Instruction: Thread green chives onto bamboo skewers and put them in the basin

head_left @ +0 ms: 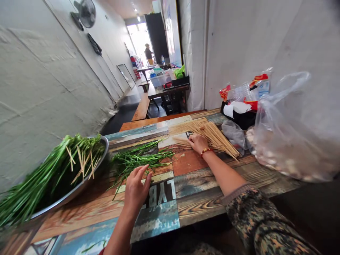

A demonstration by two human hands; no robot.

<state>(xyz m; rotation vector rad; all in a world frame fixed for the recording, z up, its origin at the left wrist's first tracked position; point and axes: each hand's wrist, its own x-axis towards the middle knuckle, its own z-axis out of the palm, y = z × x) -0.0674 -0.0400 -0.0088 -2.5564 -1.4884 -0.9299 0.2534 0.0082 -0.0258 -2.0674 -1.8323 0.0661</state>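
My left hand (136, 184) hovers over the near edge of a loose pile of long green chives (140, 156), fingers stretched and thumb apart, holding nothing. To the right, my right hand (198, 143), with a beaded bracelet at the wrist, has its fingers closed at a heap of thin bamboo skewers (219, 138). Some skewer ends stick out to the left of these fingertips; how many are pinched is hidden. At the left, a metal basin (105, 150) holds a large bunch of chives, with several threaded skewers (82, 161) lying on top.
The patterned wooden table (196, 198) carries a big clear plastic bag (289, 138) of pale food at the right. Beside it are a small grey bag (233, 132) and a black box (239, 115) with wrappers. Farther off stand other tables, benches and a person (148, 53).
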